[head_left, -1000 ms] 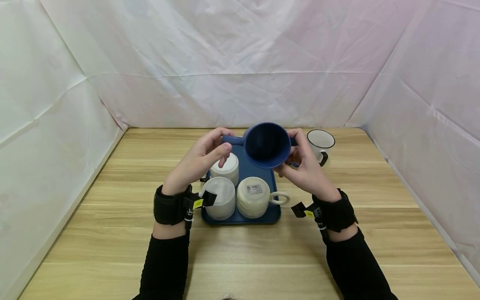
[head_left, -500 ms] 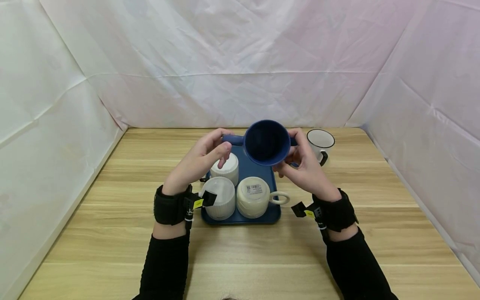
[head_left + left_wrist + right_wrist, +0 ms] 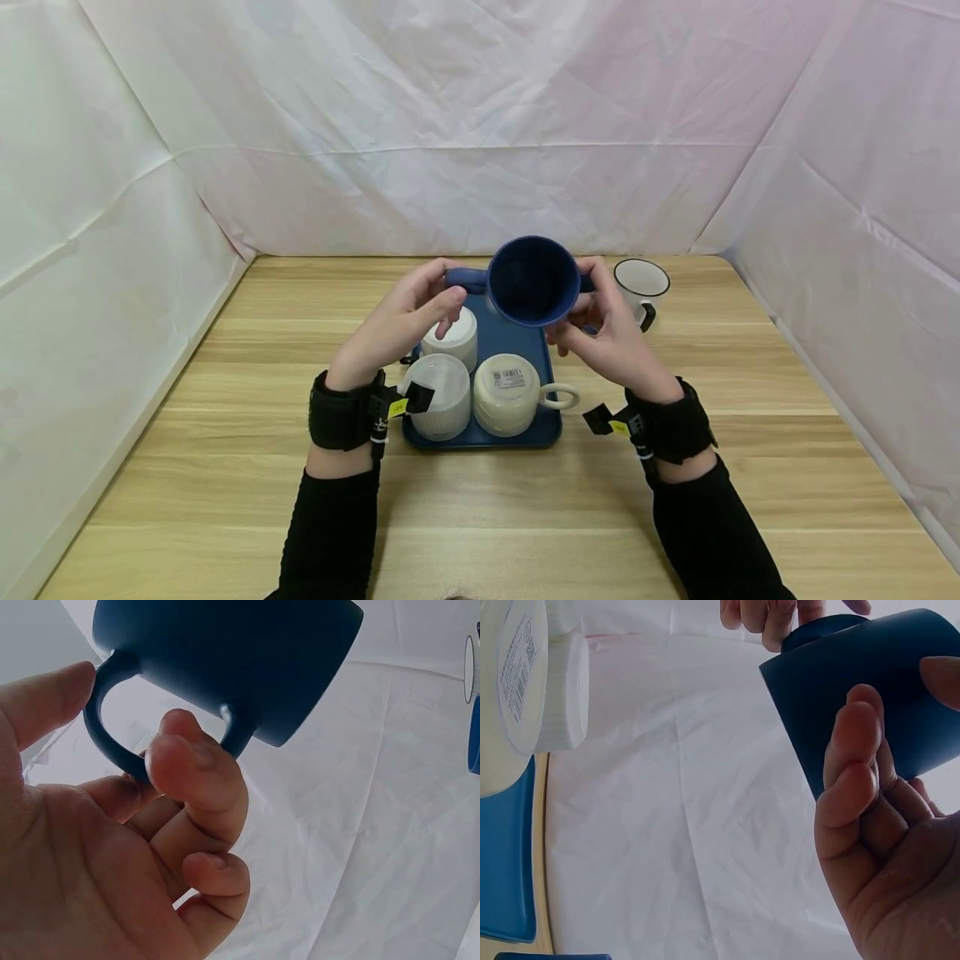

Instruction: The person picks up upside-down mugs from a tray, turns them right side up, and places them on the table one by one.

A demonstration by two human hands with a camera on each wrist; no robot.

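Nearest, three white cups [image 3: 480, 387] sit upside down on the blue tray [image 3: 525, 433]. Above its far end both hands hold the blue mug [image 3: 532, 281] tipped on its side, mouth toward the person: left hand [image 3: 397, 325] pinching the handle, right hand [image 3: 607, 329] curled round the body. The mug sits slightly higher than a second ago. Farther right stands a white mug [image 3: 641, 287].

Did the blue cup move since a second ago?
A little. The blue cup rose slightly and tipped its mouth a bit more toward the camera. The left hand still pinches its handle and the right hand still grips its side; nothing was let go. The three upside-down cups on the tray and the white mug on the table stayed put.
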